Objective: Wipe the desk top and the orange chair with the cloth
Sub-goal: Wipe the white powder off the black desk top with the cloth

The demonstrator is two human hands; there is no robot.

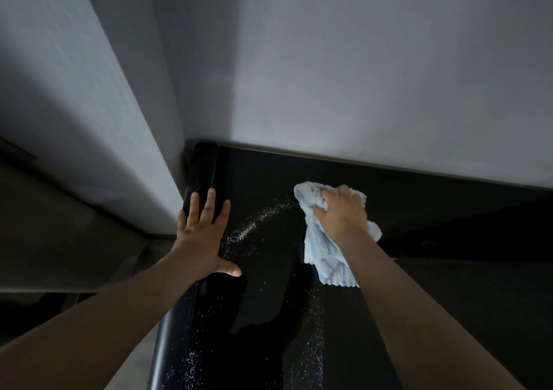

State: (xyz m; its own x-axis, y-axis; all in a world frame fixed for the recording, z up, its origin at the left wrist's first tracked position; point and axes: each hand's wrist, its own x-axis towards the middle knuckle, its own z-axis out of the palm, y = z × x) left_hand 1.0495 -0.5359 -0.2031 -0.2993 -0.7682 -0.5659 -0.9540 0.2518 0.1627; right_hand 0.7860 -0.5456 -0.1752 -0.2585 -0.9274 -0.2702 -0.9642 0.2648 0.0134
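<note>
Pressing the left hand (pixel 201 234) flat on the glossy black desk top (pixel 419 198) at its left edge, fingers straight and slightly spread, thumb stuck out sideways, holding nothing. Gripping a light blue cloth (pixel 326 258) in the right hand (pixel 341 213) - fingers curled over the bunched upper part, bearing it down on the desk top not far from the back edge and the pale wall (pixel 359 75). Letting the cloth's loose ribbed end lie flat on the surface beneath the wrist. Showing a curved streak of fine white specks (pixel 254 225) between the two hands, running from just beside the cloth's top corner down toward the left thumb, with more specks scattered along the left rim and below the cloth. Reflecting both forearms dimly in the dark surface. Keeping the hands well apart - the desk top meeting the wall at the back, a tall pale panel (pixel 74 105) standing just beside its left end.
</note>
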